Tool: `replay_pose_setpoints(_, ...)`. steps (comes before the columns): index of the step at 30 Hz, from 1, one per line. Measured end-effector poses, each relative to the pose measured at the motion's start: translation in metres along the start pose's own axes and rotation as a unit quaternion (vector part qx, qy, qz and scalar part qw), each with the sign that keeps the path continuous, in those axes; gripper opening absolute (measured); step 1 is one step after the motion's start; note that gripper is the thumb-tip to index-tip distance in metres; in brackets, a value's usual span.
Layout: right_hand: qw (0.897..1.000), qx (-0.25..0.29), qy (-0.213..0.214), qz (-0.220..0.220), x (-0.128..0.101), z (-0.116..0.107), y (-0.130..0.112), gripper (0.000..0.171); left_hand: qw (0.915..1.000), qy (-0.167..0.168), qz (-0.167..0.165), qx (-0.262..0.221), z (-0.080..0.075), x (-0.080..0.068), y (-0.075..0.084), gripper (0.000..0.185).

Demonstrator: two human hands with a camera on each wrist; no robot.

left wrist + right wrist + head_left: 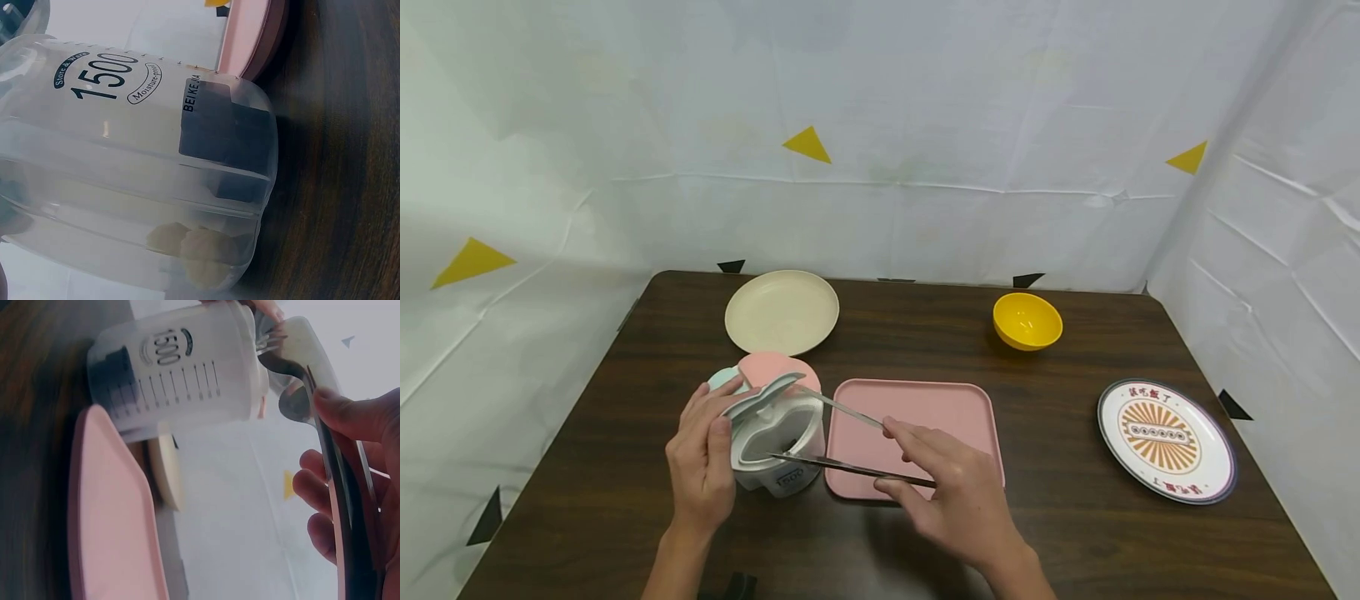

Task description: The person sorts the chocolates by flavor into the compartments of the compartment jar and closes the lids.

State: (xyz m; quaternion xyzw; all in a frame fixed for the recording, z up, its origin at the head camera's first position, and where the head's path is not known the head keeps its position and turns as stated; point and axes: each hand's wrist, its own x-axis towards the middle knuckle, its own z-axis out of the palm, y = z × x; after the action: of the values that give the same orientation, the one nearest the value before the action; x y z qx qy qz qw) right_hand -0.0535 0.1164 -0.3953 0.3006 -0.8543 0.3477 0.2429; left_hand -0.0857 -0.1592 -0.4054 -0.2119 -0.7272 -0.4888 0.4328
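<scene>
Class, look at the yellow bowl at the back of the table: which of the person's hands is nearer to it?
Right. The right hand, holding tongs, lies nearer the yellow bowl; the left hand grips the container farther left.

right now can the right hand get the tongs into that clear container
Probably yes: the left hand holds the container with its lid flipped up, and the tongs in the right hand already reach its mouth.

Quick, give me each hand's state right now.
Left hand: grips the clear storage container, lid flipped open.
Right hand: holds metal tongs, tips at the container's mouth.
</scene>
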Motion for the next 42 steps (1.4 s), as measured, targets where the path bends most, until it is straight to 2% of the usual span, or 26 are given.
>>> replay_pose_setpoints(10, 0.994, -0.062, 0.029, 0.08, -0.015, -0.022, 0.025, 0.061, 1.0, -0.005, -0.004, -0.001, 0.0, 0.001, 0.001, 0.027)
replay_pose_setpoints(14, 0.987, -0.1, 0.042, 0.122, -0.024, -0.031, 0.037, 0.06, 1.0, -0.005, -0.003, -0.002, 0.0, 0.001, 0.001, 0.027)
replay_pose_setpoints(18, 0.973, -0.133, 0.049, 0.18, -0.033, -0.038, 0.048, 0.06, 1.0, -0.004, -0.002, -0.001, 0.0, 0.001, 0.001, 0.027)
replay_pose_setpoints(25, 0.938, -0.155, 0.06, 0.304, -0.049, -0.047, 0.064, 0.061, 1.0, -0.004, -0.005, 0.0, 0.0, 0.001, 0.0, 0.027)
replay_pose_setpoints(32, 0.887, -0.161, 0.043, 0.431, -0.062, -0.053, 0.076, 0.064, 1.0, -0.007, -0.007, -0.001, 0.0, 0.001, 0.001, 0.028)
replay_pose_setpoints(42, 0.832, -0.167, 0.031, 0.528, -0.078, -0.059, 0.091, 0.073, 0.9999, -0.009, -0.012, 0.002, -0.001, 0.0, 0.001, 0.027)
